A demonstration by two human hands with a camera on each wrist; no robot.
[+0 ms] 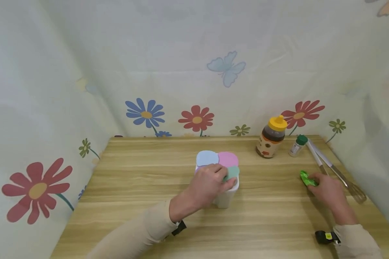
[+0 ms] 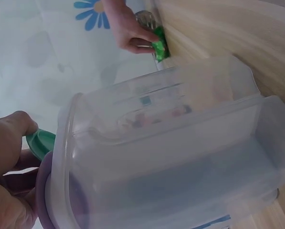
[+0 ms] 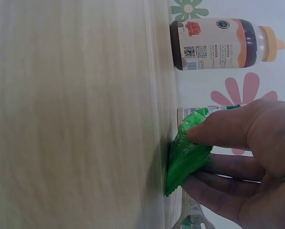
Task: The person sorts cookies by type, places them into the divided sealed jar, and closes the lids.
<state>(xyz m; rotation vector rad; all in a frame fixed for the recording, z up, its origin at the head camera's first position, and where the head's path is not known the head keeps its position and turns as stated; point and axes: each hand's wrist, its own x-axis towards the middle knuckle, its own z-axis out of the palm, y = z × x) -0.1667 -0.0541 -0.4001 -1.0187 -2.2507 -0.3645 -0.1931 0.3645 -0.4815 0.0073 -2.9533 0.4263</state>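
A translucent white container (image 2: 171, 157) stands on the table, topped by a blue lid (image 1: 207, 158), a pink lid (image 1: 228, 159), a green lid (image 1: 232, 173) and a purple lid (image 2: 44, 191) that is mostly hidden under a hand. My left hand (image 1: 209, 183) is over the container's top and pinches the edge of the green lid, which tilts up in the left wrist view. At the right, my right hand (image 1: 330, 192) pinches a small shiny green packet (image 3: 187, 150) between thumb and fingers, low against the tabletop.
A jar with a yellow cap (image 1: 270, 138) stands at the back right, beside a small green-capped shaker bottle (image 1: 298, 145). A whisk (image 1: 354, 189) and another long-handled utensil (image 1: 316, 154) lie along the table's right side. Flower-patterned curtains surround the wooden table (image 1: 139, 162).
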